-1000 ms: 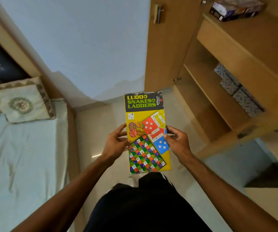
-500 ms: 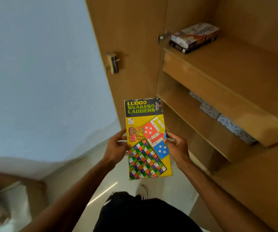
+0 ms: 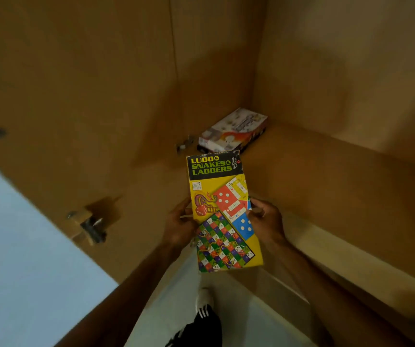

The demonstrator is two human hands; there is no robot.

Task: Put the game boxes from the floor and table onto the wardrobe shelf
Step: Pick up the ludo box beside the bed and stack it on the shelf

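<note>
Far to the left of the yellow game box [image 3: 222, 211] there is a pale blue wall [image 3: 14, 271], and between it and the box stands the open wardrobe door [image 3: 76, 121] with a metal latch [image 3: 90, 225] on its inner side. Directly at the left edge of the box is the left hand [image 3: 179, 225]; its fingers curl round this long edge and grip it. The box itself is held in the air, face up to the camera, its top end pointing toward the shelf corner and its lower end above the floor, where one shoe [image 3: 204, 303] is seen below the box. At the right edge of the box the right hand [image 3: 266, 221] grips in the same way, the thumb lying on the printed face and the other fingers hidden behind.

Just above the top end of the box, a white game box [image 3: 234, 130] lies flat in the back corner of the wardrobe shelf [image 3: 326, 176]. To the right of the yellow box the shelf board is bare wood.

As I judge it, the task is partly done: one box is already on the shelf, and the yellow one is carried near but not yet put down. Whether more boxes wait on the floor or the table, the picture does not show.
</note>
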